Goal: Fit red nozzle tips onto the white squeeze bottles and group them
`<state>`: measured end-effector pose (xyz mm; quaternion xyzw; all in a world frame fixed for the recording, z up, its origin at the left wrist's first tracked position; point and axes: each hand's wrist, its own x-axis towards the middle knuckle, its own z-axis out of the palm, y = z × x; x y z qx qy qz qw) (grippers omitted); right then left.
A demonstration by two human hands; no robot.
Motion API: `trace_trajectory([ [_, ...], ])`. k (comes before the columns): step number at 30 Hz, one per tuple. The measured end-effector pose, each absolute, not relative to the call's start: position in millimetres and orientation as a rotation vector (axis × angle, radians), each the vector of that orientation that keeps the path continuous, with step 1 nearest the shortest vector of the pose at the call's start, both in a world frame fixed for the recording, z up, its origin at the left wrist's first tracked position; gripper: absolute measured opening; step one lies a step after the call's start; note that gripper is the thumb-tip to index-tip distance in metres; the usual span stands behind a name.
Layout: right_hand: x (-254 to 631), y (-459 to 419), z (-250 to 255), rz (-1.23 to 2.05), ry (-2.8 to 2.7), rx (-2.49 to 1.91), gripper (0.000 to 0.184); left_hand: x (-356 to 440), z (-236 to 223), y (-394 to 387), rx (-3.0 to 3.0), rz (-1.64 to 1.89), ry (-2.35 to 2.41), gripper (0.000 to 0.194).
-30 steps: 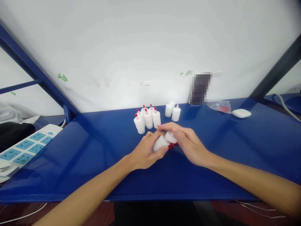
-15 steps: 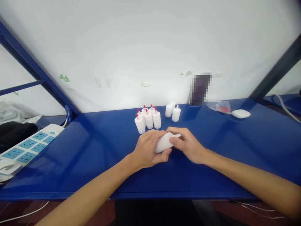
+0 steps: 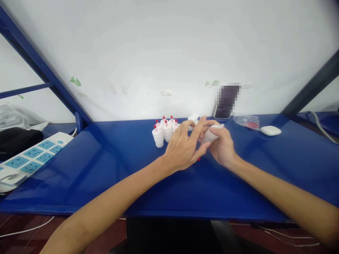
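Head view: one white bottle [image 3: 211, 134], squeeze type with a pointed nozzle, located between the two hands, tilted, nozzle to the far right, base towards the left hand; no contact with the table surface visible. Right hand [image 3: 224, 146]: grasping the bottle, thumb laid along its upper side near the nozzle, fingers partly hidden around the far side. Left hand [image 3: 184, 144]: back uppermost, fingers extended and parted, thumb and forefinger to either side of the bottle's base end; whether they press on it cannot be told. Blue table [image 3: 106, 176]: carries the following. Red-tipped bottles [image 3: 167, 131]: six, white, upright, closely grouped at the far side, just left of and beyond the left hand, partly covered by it. Further white item [image 3: 192, 119]: at the far edge behind the left fingers, mostly hidden. Red piece [image 3: 199, 159]: small, on the table below the left thumb. Dark panel [image 3: 226, 100]: upright against the wall, blurred by pixels, beyond the right hand. Clear plastic bag [image 3: 246, 121]: red contents, far right. White rounded case [image 3: 270, 131]: just right of the bag. White power strip [image 3: 34, 157]: blue socket panels, at the left side, beside a black object [image 3: 19, 141].
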<state>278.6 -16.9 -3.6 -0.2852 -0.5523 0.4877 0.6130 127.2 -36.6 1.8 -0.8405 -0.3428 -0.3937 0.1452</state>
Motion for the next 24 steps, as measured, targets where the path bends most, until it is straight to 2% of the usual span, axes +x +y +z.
trace_trajectory([
  [2, 292.6, -5.2, -8.4, 0.972, -1.465, -0.758, 0.011, 115.9, -6.9, -40.7, -2.535, -1.156, -0.974, 0.047],
  [4, 302.7, 2.0, -12.5, 0.875, -1.628, -0.87, 0.012, 106.1, -15.8, -44.5, -2.665, -1.056, -0.912, 0.035],
  [8, 304.8, 3.5, -16.2, 0.89, -1.766, -1.004, 0.005, 98.0, -22.9, -48.1, -2.844, -0.832, -0.773, 0.026],
  [12, 299.6, 2.7, -18.4, 0.912, -1.816, -1.01, 0.012, 97.9, -19.2, -47.2, -2.905, -0.755, -0.873, 0.031],
  [15, 300.5, 4.3, -19.8, 0.832, -1.939, -1.024, 0.008, 97.6, -19.1, -46.5, -2.949, -0.664, -0.933, 0.039],
  [18, 302.4, 5.3, -20.6, 0.71, -2.051, -1.012, 0.015, 97.2, -21.4, -46.1, -2.994, -0.583, -0.988, 0.045],
  [24, 302.6, 6.4, -21.1, 0.607, -2.136, -0.977, 0.019, 98.1, -21.8, -45.7, -3.035, -0.561, -1.021, 0.044],
])
